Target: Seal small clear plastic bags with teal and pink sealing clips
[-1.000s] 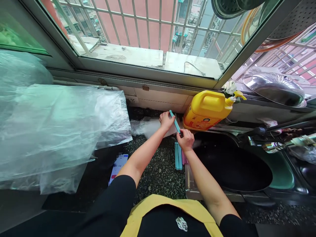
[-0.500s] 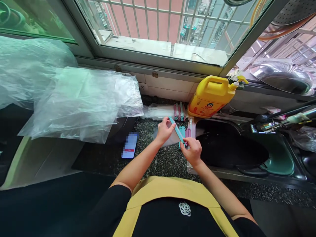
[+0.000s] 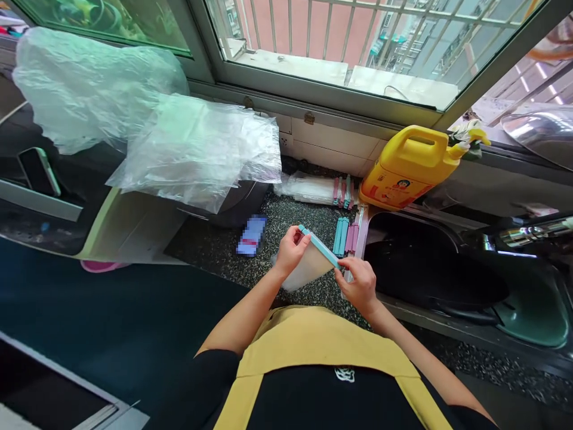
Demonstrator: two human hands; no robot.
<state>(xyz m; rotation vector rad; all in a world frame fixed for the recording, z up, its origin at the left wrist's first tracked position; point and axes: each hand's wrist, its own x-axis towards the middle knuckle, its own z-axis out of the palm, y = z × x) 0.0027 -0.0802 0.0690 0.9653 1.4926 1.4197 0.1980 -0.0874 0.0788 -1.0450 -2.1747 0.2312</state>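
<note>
A light-blue bag sealing clip point(image 3: 321, 245) runs slantwise between my hands, along the edge of a clear plastic bag point(image 3: 308, 269). My left hand point(image 3: 290, 248) pinches the clip's upper left end. Its lower right end is between the thumb and fingers of my right hand point(image 3: 359, 280). The bag hangs below the clip toward me, over the speckled counter. Just beyond my right hand lie several blue clips point(image 3: 341, 236) and pink clips point(image 3: 352, 237). Farther back is a stack of clear bags point(image 3: 307, 187) with pink and blue clips point(image 3: 342, 191) at its right end.
A yellow jug point(image 3: 405, 170) stands at the back beside the sink, which holds a black wok point(image 3: 439, 269). A phone point(image 3: 251, 235) lies left of my hands on the counter point(image 3: 215, 251). Large plastic bags point(image 3: 192, 149) are heaped at the left, near another phone point(image 3: 39, 172).
The clip and bag have come nearer to me, and more of the bag shows below the clip. The view has swung left. Both hands keep their hold on the clip's ends.
</note>
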